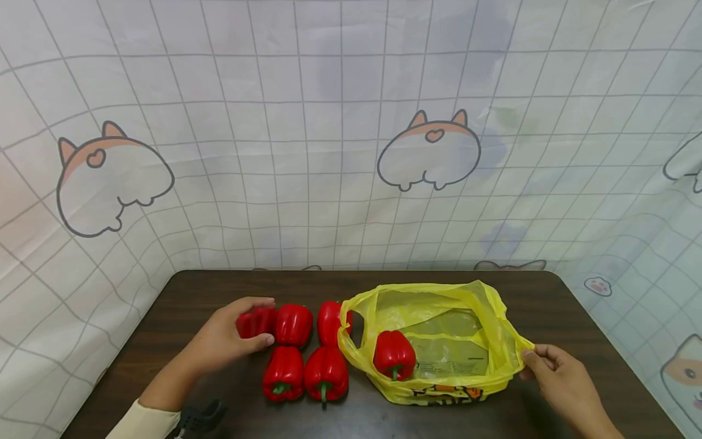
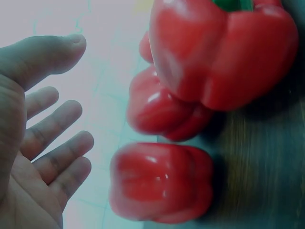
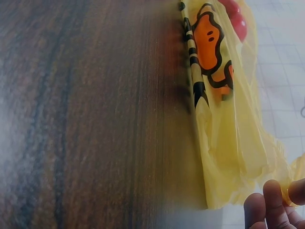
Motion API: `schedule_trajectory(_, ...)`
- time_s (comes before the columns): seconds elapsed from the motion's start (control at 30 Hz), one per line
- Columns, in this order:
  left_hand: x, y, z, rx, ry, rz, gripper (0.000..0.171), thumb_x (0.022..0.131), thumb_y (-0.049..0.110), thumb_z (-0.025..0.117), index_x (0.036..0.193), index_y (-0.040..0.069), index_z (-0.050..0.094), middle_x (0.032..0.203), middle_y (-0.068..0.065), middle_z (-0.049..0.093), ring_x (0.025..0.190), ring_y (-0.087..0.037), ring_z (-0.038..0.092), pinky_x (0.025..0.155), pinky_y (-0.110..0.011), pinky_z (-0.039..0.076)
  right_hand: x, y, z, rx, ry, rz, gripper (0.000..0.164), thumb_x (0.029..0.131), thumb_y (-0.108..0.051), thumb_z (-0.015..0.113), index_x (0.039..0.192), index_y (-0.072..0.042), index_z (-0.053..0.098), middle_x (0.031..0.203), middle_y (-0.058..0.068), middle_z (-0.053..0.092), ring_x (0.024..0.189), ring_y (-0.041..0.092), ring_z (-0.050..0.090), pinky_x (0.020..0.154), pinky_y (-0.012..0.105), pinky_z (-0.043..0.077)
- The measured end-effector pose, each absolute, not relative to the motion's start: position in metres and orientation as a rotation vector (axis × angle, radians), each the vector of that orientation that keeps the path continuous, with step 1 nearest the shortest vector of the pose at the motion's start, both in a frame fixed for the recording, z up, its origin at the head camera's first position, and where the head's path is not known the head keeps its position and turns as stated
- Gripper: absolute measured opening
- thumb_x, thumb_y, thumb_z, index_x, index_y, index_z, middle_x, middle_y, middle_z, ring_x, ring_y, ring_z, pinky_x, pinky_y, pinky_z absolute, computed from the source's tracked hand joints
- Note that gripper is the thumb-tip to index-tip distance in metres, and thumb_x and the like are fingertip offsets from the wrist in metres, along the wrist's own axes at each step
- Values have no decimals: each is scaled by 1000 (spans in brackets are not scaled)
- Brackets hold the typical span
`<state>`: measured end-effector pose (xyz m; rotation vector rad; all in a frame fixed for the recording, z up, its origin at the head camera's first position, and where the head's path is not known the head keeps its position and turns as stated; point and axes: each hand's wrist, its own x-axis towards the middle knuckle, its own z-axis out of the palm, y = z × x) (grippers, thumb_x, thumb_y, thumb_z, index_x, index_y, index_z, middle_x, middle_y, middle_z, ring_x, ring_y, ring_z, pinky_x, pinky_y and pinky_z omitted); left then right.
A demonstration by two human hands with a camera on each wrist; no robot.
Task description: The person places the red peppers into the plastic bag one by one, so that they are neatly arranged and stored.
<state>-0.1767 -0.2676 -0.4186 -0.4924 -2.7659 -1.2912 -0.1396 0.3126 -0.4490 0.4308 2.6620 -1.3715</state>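
My left hand (image 1: 226, 335) reaches around the leftmost red bell pepper (image 1: 255, 322), thumb on the near side and fingers beyond it. In the left wrist view the fingers are spread and loosely extended, with a gap between them and the nearest bell pepper (image 2: 162, 183). At the right, my right hand (image 1: 562, 375) pinches the edge of a yellow plastic bag (image 1: 439, 399) between thumb and fingers. The bag's mouth gapes open, and one red bell pepper (image 1: 395, 355) lies inside at its left. An orange and black print (image 3: 208, 43) marks the bag's side.
Several more red bell peppers (image 1: 294, 325) stand close together between the left hand and the bag, one partly behind the bag's left handle (image 1: 351, 350). The dark wooden table (image 1: 373, 421) ends at a hanging cloth (image 1: 329, 213) with a grid and cartoon print.
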Motion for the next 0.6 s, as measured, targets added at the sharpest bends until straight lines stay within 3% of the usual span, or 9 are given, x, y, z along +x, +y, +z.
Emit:
schedule_trajectory(0.23,-177,-282,-427,-445,-2766,-1232,62,84,34,87,138,18,62,136,-1,62,127,-33,56,102,-64,44,-140,312,-448,432,2666,-1376,61,106,-49,50,134,5,53,91,4,71,73,22,56,57,31,47)
schedule_trajectory(0.6,-174,-304,-437,-399,-2751,-1131,66,84,29,87,141,10,59,137,-10,62,126,-41,54,102,-65,42,-139,311,-448,438,2672,-1377,59,106,-47,50,132,5,53,89,3,71,72,22,56,57,31,47)
